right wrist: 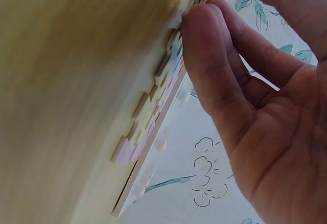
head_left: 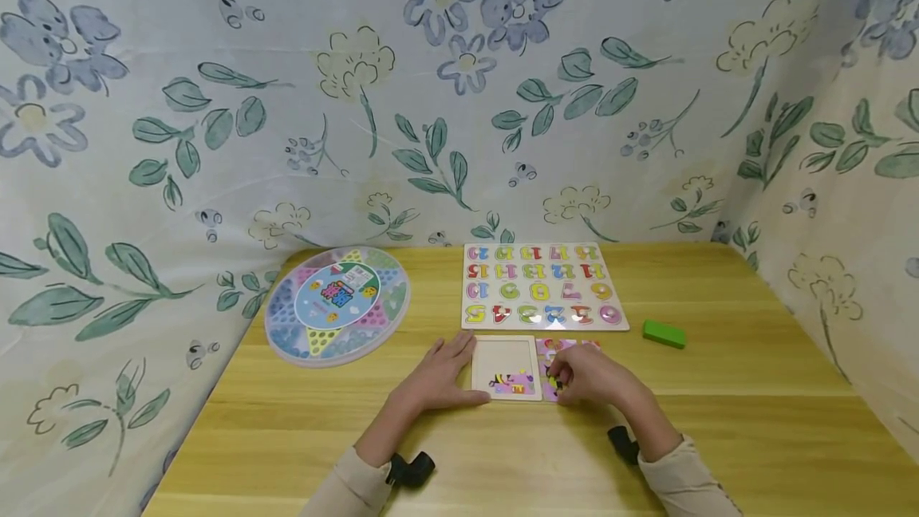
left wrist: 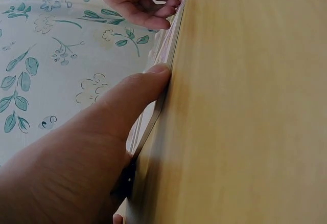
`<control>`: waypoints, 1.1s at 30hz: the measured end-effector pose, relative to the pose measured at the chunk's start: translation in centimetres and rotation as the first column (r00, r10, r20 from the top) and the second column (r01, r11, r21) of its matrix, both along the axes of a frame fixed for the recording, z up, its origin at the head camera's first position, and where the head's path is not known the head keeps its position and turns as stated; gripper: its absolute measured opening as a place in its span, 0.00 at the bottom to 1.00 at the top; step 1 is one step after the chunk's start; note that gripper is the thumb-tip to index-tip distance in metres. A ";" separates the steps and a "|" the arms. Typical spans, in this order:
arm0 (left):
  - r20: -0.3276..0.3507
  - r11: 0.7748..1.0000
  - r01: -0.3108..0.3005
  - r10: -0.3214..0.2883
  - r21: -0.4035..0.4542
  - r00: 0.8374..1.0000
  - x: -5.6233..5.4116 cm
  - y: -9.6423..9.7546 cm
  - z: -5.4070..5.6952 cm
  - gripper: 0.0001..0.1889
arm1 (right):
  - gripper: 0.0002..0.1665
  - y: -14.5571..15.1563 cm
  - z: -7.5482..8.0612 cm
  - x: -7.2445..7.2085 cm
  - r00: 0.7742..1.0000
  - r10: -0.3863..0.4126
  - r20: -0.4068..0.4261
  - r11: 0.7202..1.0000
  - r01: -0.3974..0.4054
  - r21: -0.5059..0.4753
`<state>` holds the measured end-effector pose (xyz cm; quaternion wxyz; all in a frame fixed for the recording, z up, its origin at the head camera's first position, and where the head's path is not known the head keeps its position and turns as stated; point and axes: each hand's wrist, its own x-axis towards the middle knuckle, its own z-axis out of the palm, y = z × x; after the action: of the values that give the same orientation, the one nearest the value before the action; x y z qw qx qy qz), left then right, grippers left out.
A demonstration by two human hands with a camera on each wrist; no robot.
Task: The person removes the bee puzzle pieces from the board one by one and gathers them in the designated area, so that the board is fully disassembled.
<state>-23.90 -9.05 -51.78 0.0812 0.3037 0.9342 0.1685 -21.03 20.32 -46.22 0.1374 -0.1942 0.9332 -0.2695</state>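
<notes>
A square wooden puzzle tray [head_left: 505,353] lies flat, with a few joined jigsaw pieces [head_left: 513,384] along its near side showing a bee-like figure on pink. My left hand [head_left: 447,373] rests at the tray's left side, fingers extended toward the far corner. In the left wrist view, its thumb [left wrist: 148,83] presses the tray's near edge. Just right of the tray lie loose, pink-backed jigsaw pieces [head_left: 547,348]. Over them, my right hand [head_left: 592,377] pinches a jigsaw piece between thumb and bent fingers, which mostly hide it. Interlocking edges of other pieces [right wrist: 145,114] show in the right wrist view.
Behind the tray lies a white number board [head_left: 546,333] with colourful numerals. A round, clear-rimmed game box [head_left: 337,301] sits at the back left. To the right is a green block [head_left: 664,333]. Floral cloth [head_left: 459,102] hangs behind the wooden table [head_left: 754,421].
</notes>
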 end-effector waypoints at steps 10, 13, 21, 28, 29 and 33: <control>-0.002 1.000 0.002 -0.002 -0.010 1.000 0.0 0.0 0.2 0.55 | 0.15 -0.1 0.0 -0.1 1.000 0.021 -0.002 1.000 -0.021 -0.007; -0.003 1.000 0.004 -0.004 -0.013 1.000 0.0 0.0 0.3 0.55 | 0.14 -0.1 0.0 -0.2 1.000 0.015 -0.005 1.000 -0.015 0.001; -0.006 1.000 0.003 -0.003 -0.015 1.000 0.0 0.0 0.4 0.55 | 0.15 0.0 0.1 -0.2 1.000 -0.006 0.014 1.000 0.006 0.002; -0.005 1.000 0.006 -0.006 -0.010 1.000 0.1 0.0 0.3 0.55 | 0.15 -0.1 0.3 -0.2 1.000 0.003 0.006 1.000 -0.003 0.011; -0.007 1.000 0.006 -0.006 -0.011 1.000 0.1 0.0 0.3 0.55 | 0.15 -0.1 0.3 -0.2 1.000 0.005 -0.001 1.000 -0.005 0.011; -0.018 1.000 0.004 -0.005 -0.017 1.000 0.1 0.1 0.2 0.55 | 0.16 -0.4 0.2 -0.1 1.000 0.011 -0.013 1.000 -0.011 0.005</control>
<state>-23.82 -8.98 -51.61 0.0757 0.3066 0.9356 0.1578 -21.15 19.90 -46.05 0.1332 -0.2009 0.9336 -0.2652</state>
